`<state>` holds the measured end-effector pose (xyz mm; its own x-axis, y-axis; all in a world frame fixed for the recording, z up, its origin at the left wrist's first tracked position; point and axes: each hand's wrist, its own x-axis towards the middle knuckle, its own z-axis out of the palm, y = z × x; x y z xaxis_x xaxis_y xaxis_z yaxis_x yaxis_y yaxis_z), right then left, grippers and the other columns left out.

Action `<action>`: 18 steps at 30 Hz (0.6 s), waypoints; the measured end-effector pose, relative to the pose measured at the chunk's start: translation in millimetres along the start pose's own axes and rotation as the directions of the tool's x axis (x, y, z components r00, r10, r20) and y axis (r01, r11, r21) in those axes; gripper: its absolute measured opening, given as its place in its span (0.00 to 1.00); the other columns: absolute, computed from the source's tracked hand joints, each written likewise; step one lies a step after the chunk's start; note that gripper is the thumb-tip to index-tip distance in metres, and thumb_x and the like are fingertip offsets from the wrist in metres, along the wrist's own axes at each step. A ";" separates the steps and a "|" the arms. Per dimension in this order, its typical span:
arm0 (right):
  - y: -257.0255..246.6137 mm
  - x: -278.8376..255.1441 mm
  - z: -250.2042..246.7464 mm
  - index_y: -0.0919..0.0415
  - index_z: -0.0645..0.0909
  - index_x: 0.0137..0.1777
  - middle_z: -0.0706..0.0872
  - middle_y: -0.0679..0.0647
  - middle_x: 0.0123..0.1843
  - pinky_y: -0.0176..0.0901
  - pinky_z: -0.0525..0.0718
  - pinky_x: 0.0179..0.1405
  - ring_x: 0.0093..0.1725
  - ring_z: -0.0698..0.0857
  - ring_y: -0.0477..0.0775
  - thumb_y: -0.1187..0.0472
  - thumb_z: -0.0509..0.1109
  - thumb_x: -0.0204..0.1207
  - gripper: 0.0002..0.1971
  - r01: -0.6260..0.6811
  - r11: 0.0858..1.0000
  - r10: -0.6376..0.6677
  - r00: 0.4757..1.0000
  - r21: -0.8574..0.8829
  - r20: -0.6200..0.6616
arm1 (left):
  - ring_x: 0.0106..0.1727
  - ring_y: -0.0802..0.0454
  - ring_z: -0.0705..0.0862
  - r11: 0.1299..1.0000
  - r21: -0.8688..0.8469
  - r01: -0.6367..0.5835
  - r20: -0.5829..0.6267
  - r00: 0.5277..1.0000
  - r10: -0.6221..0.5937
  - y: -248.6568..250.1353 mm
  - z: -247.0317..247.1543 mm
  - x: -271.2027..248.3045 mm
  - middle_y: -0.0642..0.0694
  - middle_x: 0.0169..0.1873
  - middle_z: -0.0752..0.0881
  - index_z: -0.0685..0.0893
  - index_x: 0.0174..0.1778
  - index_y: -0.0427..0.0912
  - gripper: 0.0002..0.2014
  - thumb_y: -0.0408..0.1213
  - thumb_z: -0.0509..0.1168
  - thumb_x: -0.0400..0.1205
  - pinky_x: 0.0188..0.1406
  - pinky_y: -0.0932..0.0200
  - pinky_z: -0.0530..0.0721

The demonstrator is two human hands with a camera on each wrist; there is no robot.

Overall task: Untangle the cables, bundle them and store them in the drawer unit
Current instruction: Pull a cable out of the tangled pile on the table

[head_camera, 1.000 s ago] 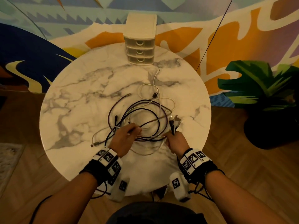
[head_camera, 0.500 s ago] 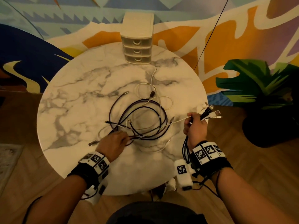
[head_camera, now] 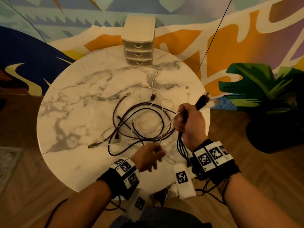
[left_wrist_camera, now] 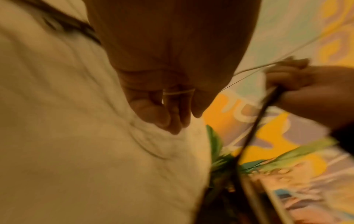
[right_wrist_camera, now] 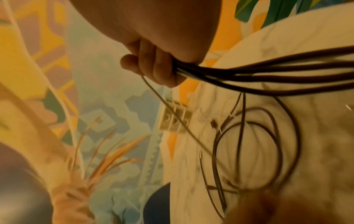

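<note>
At 3 o'clock on the marble table [head_camera: 69, 162], the right hand [head_camera: 191, 124] is clamped around a gathered bundle of cable ends [head_camera: 202, 101], with plugs sticking out above the fist. At 5 o'clock the left hand [head_camera: 148, 157] pinches a thin white cable [head_camera: 166, 129] that runs up to the right hand. The tangle of dark cables [head_camera: 141, 124] lies at the centre, and the drawer unit [head_camera: 139, 41] stands at 12 o'clock, all drawers closed. To do this step well, I think the left hand should slide slowly along the white cable, lifting it over the dark loops instead of pulling hard, or knots may tighten.
</note>
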<state>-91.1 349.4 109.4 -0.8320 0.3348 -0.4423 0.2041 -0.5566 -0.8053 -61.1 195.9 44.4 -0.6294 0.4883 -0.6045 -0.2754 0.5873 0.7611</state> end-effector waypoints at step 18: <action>-5.3 20.3 -50.6 0.59 0.77 0.36 0.72 0.50 0.22 0.32 0.56 0.16 0.16 0.61 0.45 0.57 0.57 0.83 0.15 0.031 0.998 -0.041 0.981 -0.056 -0.192 | 0.37 0.41 0.84 0.947 0.305 -0.098 -0.735 0.609 0.299 8.7 -125.2 -10.2 0.40 0.34 0.87 0.87 0.42 0.40 0.16 0.46 0.60 0.83 0.39 0.47 0.83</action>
<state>-83.0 397.6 84.7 -0.7251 0.4971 -0.4766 0.2073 -0.5024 -0.8394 -148.0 115.3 86.6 -0.9995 -0.0011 0.0321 0.0219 0.7053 0.7086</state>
